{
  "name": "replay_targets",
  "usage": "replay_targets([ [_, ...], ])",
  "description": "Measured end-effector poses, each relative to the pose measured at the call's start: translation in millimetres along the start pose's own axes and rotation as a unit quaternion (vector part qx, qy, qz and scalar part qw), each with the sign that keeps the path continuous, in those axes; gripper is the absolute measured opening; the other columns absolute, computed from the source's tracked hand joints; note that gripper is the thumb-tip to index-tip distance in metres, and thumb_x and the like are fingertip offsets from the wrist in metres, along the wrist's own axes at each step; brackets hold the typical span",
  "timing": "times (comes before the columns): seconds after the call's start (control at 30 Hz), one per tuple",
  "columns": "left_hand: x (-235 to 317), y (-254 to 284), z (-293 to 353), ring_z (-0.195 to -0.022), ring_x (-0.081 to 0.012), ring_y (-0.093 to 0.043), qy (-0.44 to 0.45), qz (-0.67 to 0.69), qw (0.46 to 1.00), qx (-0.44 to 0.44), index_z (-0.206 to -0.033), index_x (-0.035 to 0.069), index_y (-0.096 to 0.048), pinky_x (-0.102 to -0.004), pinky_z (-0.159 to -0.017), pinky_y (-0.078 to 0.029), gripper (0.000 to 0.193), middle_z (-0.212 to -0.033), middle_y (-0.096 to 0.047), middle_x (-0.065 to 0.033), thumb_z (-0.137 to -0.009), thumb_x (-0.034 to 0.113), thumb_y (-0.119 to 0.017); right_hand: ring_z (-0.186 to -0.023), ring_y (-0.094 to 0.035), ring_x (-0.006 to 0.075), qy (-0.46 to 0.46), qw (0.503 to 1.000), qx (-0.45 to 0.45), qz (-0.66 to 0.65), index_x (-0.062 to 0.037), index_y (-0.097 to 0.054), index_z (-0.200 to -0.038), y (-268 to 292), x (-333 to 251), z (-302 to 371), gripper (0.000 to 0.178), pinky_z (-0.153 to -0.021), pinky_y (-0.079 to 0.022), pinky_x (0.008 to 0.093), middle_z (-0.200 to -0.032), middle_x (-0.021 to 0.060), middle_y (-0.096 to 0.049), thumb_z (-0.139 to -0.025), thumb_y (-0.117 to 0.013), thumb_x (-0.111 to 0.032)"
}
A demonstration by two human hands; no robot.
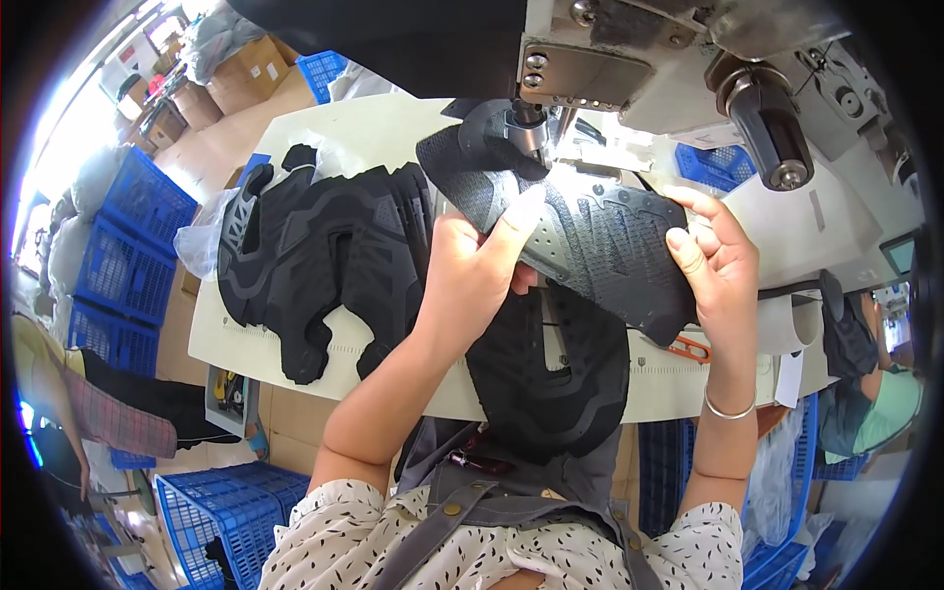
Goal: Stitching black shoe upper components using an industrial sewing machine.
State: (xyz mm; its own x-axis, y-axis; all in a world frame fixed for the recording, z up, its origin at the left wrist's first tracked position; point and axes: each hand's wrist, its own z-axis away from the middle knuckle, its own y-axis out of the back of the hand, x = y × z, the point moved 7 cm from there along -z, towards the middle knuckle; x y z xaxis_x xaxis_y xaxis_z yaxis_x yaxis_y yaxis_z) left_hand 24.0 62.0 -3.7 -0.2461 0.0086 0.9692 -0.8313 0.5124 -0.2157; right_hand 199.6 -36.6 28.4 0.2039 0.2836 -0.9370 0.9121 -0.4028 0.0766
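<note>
Head view, monitored remotely. I note a black shoe upper (600,246) raised over the desk (644,398), its far edge at the sewing machine (590,74) needle area. Left hand (479,270) grips it, thumb on top; right hand (716,258) pinches its right end. I log stacked black pieces (324,246) to the left and an orange tool (692,349) near the desk's front edge.

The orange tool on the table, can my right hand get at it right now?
Probably, yes: the orange tool lies on the table, close to the right hand and in plain view. That hand is holding the black panel, though, so it would likely have to let go first.
</note>
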Motion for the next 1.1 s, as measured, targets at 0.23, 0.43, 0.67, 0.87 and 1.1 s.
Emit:
replay_targets([
  [0.23,-9.2,-26.1,24.6,-0.063,-0.0051,-0.053,0.018,0.015,0.998,-0.049,-0.082,-0.002,-0.060,-0.0201,-0.056,-0.043,0.021,-0.074,-0.060,-0.0011,-0.086,0.018,-0.055,-0.045,-0.045,0.0033,-0.107,0.994,-0.019,0.031,-0.0016,-0.050,-0.110,-12.6,1.5,26.2,0.026,-0.043,-0.036,0.0158,-0.058,0.0000,-0.054,-0.085,-0.052,-0.002],
  [0.43,-9.9,-5.4,43.3,-0.076,-0.0085,-0.057,0.087,0.102,0.990,-0.048,-0.096,-0.004,-0.059,-0.0230,-0.069,-0.048,0.022,-0.087,-0.063,-0.0043,-0.084,0.013,-0.059,-0.051,-0.055,0.0087,0.114,0.984,0.014,0.135,0.0033,-0.056,-0.102,-20.4,-26.7,63.2,0.021,-0.047,-0.043,0.0184,-0.070,0.0072,-0.059,-0.082,-0.051,0.001],
  [0.67,1.0,26.6,26.5,-0.075,-0.0112,-0.059,0.133,0.061,0.984,-0.104,-0.093,-0.004,-0.060,-0.0229,-0.070,-0.048,0.024,-0.085,-0.063,-0.0074,-0.079,0.015,-0.063,-0.106,-0.048,0.0189,0.000,0.994,0.030,-0.102,0.0047,-0.041,-0.118,-12.5,32.7,35.6,0.042,-0.094,-0.035,0.0310,-0.115,0.0127,-0.050,-0.081,-0.057,-0.005],
  [0.87,-7.6,34.6,51.7,-0.065,-0.0107,-0.059,0.152,0.066,0.985,-0.039,-0.088,-0.005,-0.060,-0.0226,-0.059,-0.048,0.024,-0.077,-0.062,-0.0067,-0.079,0.016,-0.065,-0.100,-0.053,0.0169,-0.058,0.979,0.070,-0.184,0.0032,-0.040,-0.120,-23.8,44.3,71.0,0.041,-0.089,-0.041,0.0278,-0.110,0.0116,-0.054,-0.082,-0.055,-0.005],
  [1.1,5.6,36.7,51.1,-0.061,-0.0057,-0.054,0.057,0.005,0.998,0.001,-0.086,-0.005,-0.059,-0.0200,-0.055,-0.046,0.022,-0.073,-0.060,-0.0021,-0.081,0.016,-0.064,-0.095,-0.051,0.0123,-0.003,0.987,0.140,-0.079,0.0050,-0.046,-0.117,-9.0,21.4,74.3,0.033,-0.085,-0.039,0.0229,-0.108,0.0081,-0.054,-0.087,-0.051,-0.006],
])
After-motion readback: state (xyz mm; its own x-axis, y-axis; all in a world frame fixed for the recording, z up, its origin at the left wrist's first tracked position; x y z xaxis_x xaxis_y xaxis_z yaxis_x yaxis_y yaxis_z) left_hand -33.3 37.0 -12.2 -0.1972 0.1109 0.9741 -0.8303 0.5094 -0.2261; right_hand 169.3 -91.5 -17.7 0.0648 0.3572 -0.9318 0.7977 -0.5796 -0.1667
